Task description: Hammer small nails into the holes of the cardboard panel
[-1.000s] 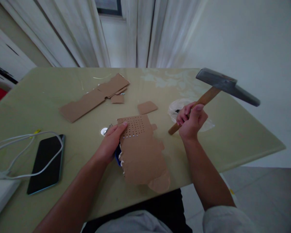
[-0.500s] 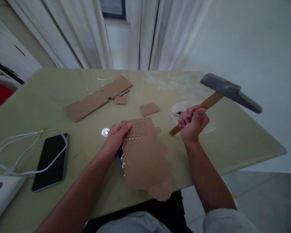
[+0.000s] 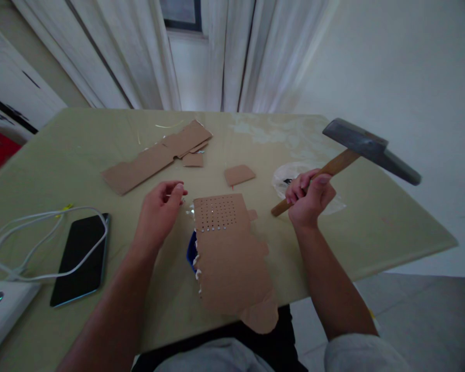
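Note:
My right hand [image 3: 311, 199] is closed around the wooden handle of a hammer [image 3: 356, 142], which is raised over the table's right side with its dark metal head up. My left hand [image 3: 160, 209] hovers left of a cardboard piece [image 3: 232, 263], apart from it. Its thumb and fingers are curled together; whether something small is between them I cannot make out. The cardboard has a grid of punched holes near its far end, several of them with pale dots, and a ragged left edge. Part of a blue object [image 3: 192, 252] shows under that edge. Small shiny bits [image 3: 190, 211] lie by the far left corner.
Long cardboard strips [image 3: 155, 160] and a small cardboard scrap [image 3: 239, 174] lie farther back. A clear plastic bag [image 3: 284, 175] is behind my right hand. At left are a phone [image 3: 79, 258], a white cable [image 3: 23, 227] and a white power strip or box [image 3: 10, 315].
My left hand has let go of the cardboard's far left corner and moved left, its fingers now curled. The cardboard has shifted slightly toward me. The hammer has barely moved.

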Available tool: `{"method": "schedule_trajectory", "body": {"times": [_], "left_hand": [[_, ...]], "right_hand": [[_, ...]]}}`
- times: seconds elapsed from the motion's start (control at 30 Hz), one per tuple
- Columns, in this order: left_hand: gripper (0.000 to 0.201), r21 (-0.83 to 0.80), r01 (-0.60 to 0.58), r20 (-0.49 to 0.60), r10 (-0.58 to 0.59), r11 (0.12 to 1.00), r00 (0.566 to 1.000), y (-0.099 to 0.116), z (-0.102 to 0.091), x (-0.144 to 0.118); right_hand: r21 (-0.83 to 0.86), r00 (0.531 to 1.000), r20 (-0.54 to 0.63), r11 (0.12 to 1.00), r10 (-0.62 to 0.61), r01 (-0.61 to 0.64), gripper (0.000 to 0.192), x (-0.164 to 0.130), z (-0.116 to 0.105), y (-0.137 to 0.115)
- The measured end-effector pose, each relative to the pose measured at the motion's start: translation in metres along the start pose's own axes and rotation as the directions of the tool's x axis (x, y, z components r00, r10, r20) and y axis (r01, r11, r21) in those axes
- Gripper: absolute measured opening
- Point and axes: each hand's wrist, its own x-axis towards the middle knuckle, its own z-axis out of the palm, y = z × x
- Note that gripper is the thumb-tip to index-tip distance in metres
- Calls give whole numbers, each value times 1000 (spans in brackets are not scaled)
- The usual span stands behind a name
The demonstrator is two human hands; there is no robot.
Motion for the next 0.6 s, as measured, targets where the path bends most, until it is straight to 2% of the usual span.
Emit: {"method": "schedule_trajectory", "body": {"times": [0.03,0.1,0.17,0.27,0.6], "left_hand": [[52,191,-30,-38,38,981,999,-3,-6,3],[42,516,-80,-17,104,853,994,-10,-14,6],[38,678,-120,53,115,725,992,-16,-18,6],[33,726,-160,113,114,668,987,-24,-17,4],[23,672,-189,159,111,716,981,-34,-11,8]], "right_hand": [[-7,1000,-2,1000,4,-4,64,0,0,0],[-10,1000,-7,1000,3,-3,64,0,0,0],[3,1000,-14,1000,-9,9,64,0,1,0],[20,1000,-18,1000,-15,16,63,0,2,-1],[-34,1000,-19,999,1,-2,66,1,4,-3]]}}
